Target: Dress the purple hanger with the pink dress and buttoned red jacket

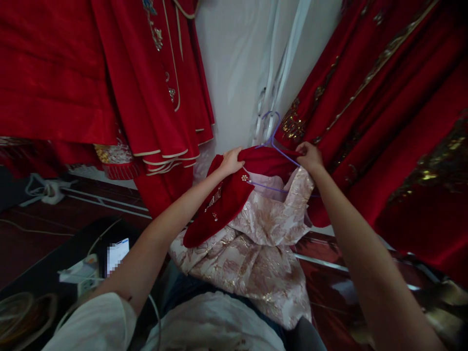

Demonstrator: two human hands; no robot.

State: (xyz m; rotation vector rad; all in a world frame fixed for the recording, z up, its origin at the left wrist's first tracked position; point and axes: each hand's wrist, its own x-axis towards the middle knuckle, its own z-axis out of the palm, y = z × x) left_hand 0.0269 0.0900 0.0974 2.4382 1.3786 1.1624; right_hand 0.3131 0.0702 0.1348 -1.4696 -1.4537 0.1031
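My left hand (231, 161) is closed on the collar edge of the red jacket (226, 200), fingers bunched into the cloth, and my right hand (310, 156) is pinched shut on the far end of the lilac wire hanger (275, 144), with red cloth caught under the fingers. The jacket sits at the centre of the frame. The hanger is threaded inside its shoulders, and its hook stands up against the white wall (234, 63). One sleeve with small gold trim droops toward the lower left. Under it, touching it, a pale pink brocade garment (256, 248) spills down onto my lap. Red embroidered robes (146, 73) hang at the upper left and upper right. At the lower left a lit phone (117, 253) lies beside a white power strip (78, 273).
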